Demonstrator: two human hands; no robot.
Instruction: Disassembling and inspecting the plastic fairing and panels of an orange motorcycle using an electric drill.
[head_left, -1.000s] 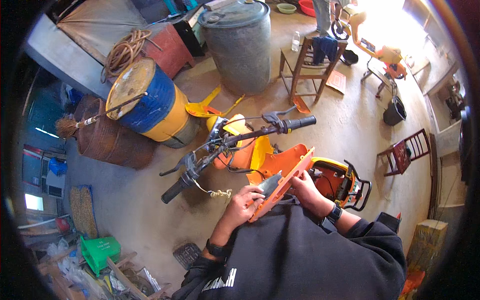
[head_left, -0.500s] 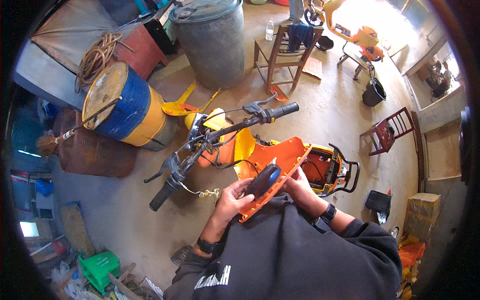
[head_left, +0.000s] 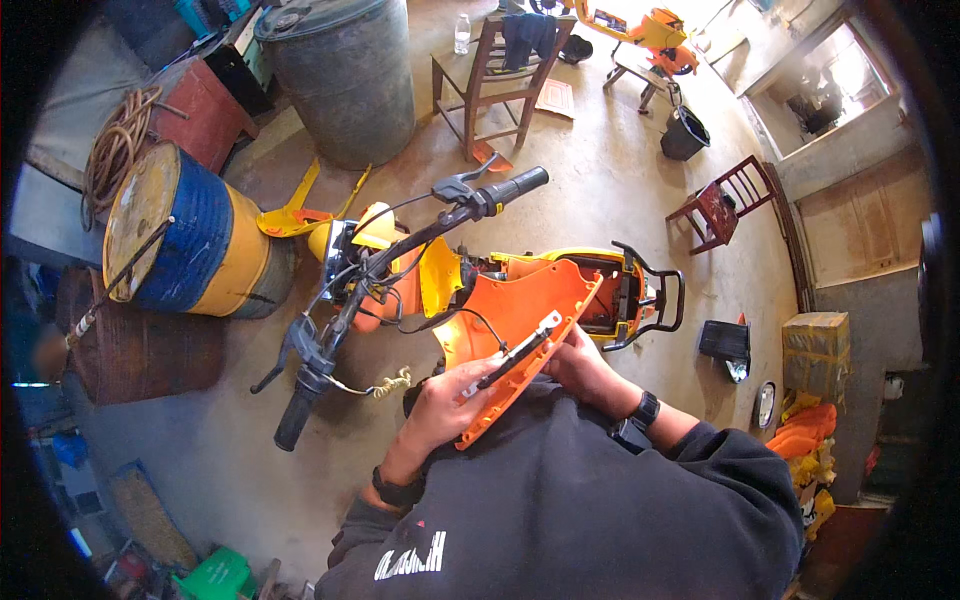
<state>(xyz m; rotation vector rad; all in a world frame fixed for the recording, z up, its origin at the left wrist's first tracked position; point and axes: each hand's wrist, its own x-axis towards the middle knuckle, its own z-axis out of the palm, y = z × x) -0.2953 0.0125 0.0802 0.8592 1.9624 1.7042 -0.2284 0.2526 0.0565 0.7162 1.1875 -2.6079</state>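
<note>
My left hand (head_left: 452,398) is closed on a slim dark part (head_left: 516,357) with pale end tabs, held against a curved orange plastic panel (head_left: 508,298). My right hand (head_left: 582,368) grips the panel's outer edge, its fingers partly hidden behind it. Just beyond lies a yellow-and-orange two-wheeler with bare handlebars (head_left: 365,275), loose cables and a coiled cream wire (head_left: 390,382). Its open rear body (head_left: 618,305) has a black grab rail (head_left: 672,325). A dark cable runs to the panel.
Blue-and-yellow drum (head_left: 190,230), rusty barrel (head_left: 120,355) and grey barrel (head_left: 335,90) stand left and ahead. Loose yellow bodywork (head_left: 290,215), two wooden chairs (head_left: 500,90) (head_left: 718,210), black bucket (head_left: 685,135), another scooter (head_left: 650,35) and cardboard box (head_left: 815,355) are around.
The view has swung, sliding the surroundings left. The dark part has tipped to show its narrow edge and pale tabs. Both hands and the panel sit further left and slightly higher in view.
</note>
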